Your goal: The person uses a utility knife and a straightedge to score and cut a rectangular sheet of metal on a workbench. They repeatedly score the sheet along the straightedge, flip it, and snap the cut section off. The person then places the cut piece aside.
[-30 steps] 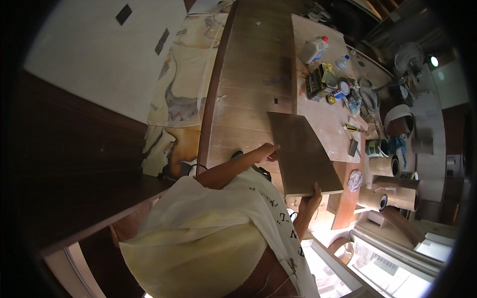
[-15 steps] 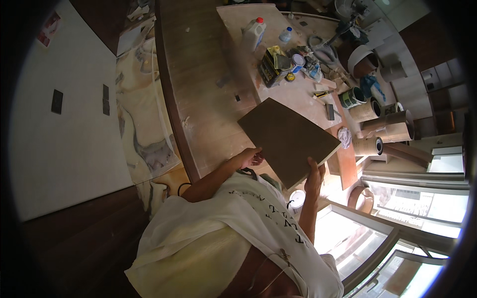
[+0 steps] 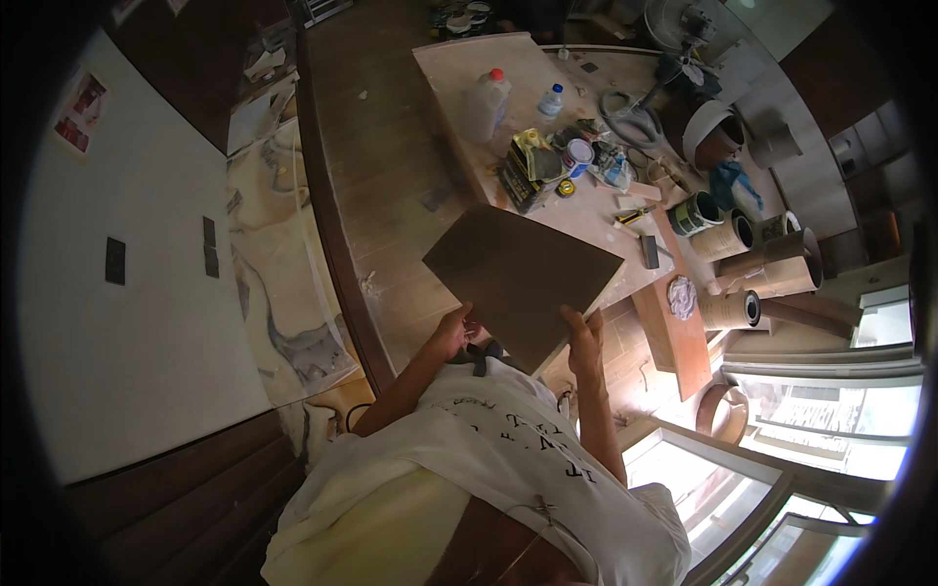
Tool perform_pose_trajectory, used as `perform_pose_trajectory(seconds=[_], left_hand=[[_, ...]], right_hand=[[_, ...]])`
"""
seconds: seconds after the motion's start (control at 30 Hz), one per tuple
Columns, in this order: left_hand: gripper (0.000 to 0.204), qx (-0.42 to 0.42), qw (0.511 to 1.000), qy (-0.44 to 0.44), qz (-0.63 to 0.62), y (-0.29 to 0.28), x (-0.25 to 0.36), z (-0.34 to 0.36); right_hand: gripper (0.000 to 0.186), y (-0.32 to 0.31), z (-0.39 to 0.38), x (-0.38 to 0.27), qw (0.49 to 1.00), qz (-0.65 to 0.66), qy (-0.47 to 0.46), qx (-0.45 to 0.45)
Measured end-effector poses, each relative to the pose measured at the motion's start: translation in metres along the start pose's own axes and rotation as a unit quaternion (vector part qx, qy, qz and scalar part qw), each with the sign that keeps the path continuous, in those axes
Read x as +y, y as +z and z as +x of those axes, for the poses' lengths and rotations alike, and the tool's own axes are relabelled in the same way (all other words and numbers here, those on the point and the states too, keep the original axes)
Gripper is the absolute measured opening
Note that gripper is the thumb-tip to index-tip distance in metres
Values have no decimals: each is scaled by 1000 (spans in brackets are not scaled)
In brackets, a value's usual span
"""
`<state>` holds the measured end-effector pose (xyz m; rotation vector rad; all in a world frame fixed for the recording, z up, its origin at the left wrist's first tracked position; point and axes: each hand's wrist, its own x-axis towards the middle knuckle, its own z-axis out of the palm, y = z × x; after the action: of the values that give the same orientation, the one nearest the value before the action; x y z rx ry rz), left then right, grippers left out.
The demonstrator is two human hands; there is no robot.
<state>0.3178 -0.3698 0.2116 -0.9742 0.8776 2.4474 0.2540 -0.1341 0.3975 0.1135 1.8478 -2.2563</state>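
Note:
A flat brown rectangular panel [image 3: 523, 278] with a pale edge is held up in front of my body, tilted, between both hands. My left hand [image 3: 454, 332] grips its near left edge, the fingers curled partly out of sight underneath. On the right edge my right hand [image 3: 584, 340] is closed, thumb on the top face and the other fingers at the side and below. The panel hangs over the floor and hides the near corner of the worktable [image 3: 449, 83] behind it.
On the table stand a red-capped jug [image 3: 486, 107], a small water bottle [image 3: 551, 101], tins such as a white-and-blue can [image 3: 578, 156], and a scraper-like tool [image 3: 650, 251]. Large edging rolls [image 3: 728, 311] line the right. A white wall panel [image 3: 161, 322] rises at the left.
The panel has moved left and slightly turned, both hands going along with it and keeping their hold. The view has shifted a little, showing more of the far floor.

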Motion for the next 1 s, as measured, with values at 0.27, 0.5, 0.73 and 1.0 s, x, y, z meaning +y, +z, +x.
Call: perform_pose_trajectory(seconds=[0.27, 0.5, 0.73, 1.0], left_hand=[[40, -42, 958, 178, -220, -37, 93, 15], [49, -67, 955, 224, -181, -93, 216, 49], [48, -34, 966, 221, -129, -117, 353, 53], [36, -52, 967, 213, -126, -103, 486, 124]], right_hand=[[42, 96, 73, 23, 991, 78, 82, -78], [42, 196, 143, 51, 984, 103, 127, -75], [35, 298, 186, 55, 979, 145, 137, -27], [37, 380, 299, 41, 987, 134, 93, 4]])
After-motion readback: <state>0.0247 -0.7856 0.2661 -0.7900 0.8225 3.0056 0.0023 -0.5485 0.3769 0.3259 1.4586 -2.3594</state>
